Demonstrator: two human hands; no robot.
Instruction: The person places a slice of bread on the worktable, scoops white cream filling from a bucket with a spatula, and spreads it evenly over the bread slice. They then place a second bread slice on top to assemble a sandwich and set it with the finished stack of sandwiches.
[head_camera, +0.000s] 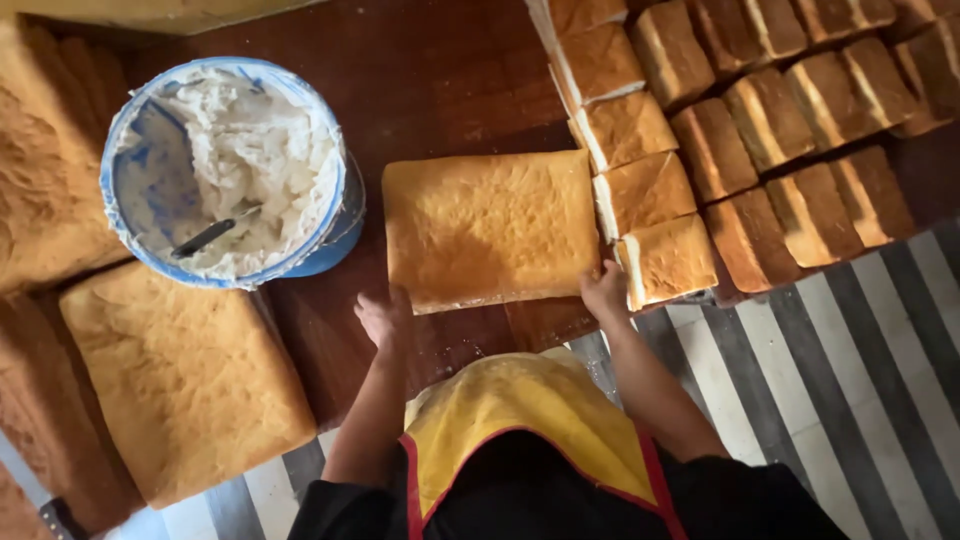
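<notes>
A square golden cake slab (488, 225) lies flat on the dark wooden table (440, 80) in front of me. My left hand (382, 316) rests at its near left corner with fingers spread, touching the edge. At the near right corner, my right hand (604, 290) touches the slab's edge beside a cut cake block (666, 260). Neither hand holds anything. A blue bucket (235, 170) of white cream with a dark-handled spatula (210, 235) stuck in it stands to the slab's left.
Rows of cut, cream-filled cake blocks (770, 120) fill the back right. More uncut slabs (185, 375) lie at the left and near left. A striped cloth (860, 360) covers the near right. I wear a yellow apron (525, 420).
</notes>
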